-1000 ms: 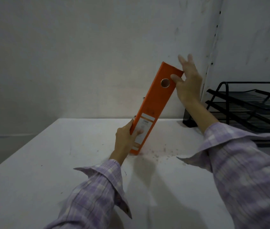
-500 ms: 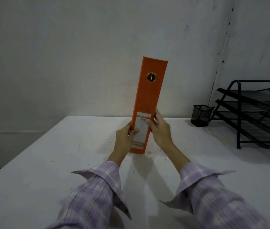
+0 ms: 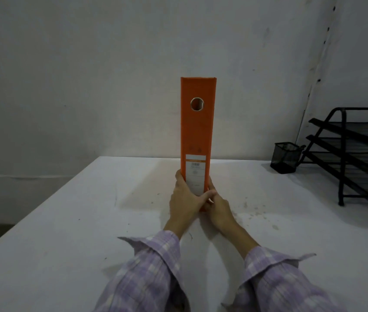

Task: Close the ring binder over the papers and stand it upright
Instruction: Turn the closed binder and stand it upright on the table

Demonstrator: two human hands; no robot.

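An orange ring binder [image 3: 197, 131] stands upright on the white table [image 3: 66, 233], closed, its spine facing me with a round metal finger hole near the top and a white label low down. My left hand [image 3: 184, 200] clasps the left side of its base, thumb across the spine. My right hand [image 3: 218, 206] presses the right side of the base. The papers inside are hidden.
A black mesh pen cup [image 3: 286, 157] sits at the back right by the wall. Beside it a black tiered wire letter tray [image 3: 356, 154] fills the right edge. The wall runs close behind the table. Small specks of dirt lie right of the binder.
The binder has gone from leaning right to standing straight. My right hand came down from its top to its base, and both hands now hold the bottom.
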